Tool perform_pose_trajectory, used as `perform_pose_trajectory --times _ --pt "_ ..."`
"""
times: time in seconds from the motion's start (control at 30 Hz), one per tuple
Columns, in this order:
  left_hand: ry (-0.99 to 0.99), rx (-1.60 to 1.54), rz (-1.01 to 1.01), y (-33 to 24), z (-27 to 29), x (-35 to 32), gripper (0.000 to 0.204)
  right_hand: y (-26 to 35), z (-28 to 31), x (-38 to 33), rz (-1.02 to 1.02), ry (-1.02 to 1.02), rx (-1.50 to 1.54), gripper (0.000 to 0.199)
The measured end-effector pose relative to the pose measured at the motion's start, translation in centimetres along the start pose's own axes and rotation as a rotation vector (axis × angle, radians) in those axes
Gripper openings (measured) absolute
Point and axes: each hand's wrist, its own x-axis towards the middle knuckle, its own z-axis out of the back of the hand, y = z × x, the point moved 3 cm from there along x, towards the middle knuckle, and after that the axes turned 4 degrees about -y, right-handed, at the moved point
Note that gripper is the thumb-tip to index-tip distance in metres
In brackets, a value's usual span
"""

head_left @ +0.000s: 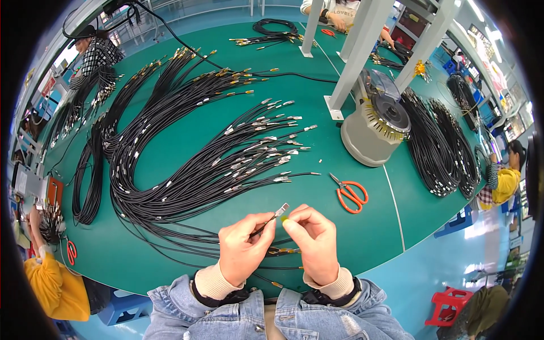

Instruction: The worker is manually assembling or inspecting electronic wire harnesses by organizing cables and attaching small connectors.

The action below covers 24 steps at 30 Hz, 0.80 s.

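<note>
My left hand (245, 245) is closed on a black cable, with the cable's white-labelled end (281, 209) sticking out past the thumb and forefinger. Close beside that end, my right hand (313, 242) pinches a small yellow-green piece (285, 217), mostly hidden by the fingertips. Whether the piece touches the cable I cannot tell. Beyond my hands a large bundle of black cables (198, 161) curves over the green table, many with white tags and metal tips. Several yellow-tipped cable ends (283, 250) lie below my wrists.
Orange-handled scissors (352, 196) lie right of my hands. Behind them stands a grey round machine (371, 133) with yellow tabs around its top, near grey metal posts (347, 68). More cable bundles (433, 147) lie at right. Co-workers sit around the table; a red stool (447, 306) stands lower right.
</note>
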Motion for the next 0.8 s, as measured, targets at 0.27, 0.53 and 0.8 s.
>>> perform_pose_trajectory --times 0.27,0.53,0.8 --pt "0.014 0.023 -0.019 -0.16 -0.06 -0.03 0.012 -0.91 -0.26 0.43 0.026 -0.022 0.014 0.005" --pt "0.001 0.04 -0.046 -0.08 -0.12 -0.1 0.012 -1.22 -0.19 0.56 0.018 -0.029 0.002 0.005" --pt "-0.008 0.056 -0.064 0.24 -0.21 -0.17 0.013 -1.13 -0.14 0.6 0.004 -0.034 -0.009 0.005"
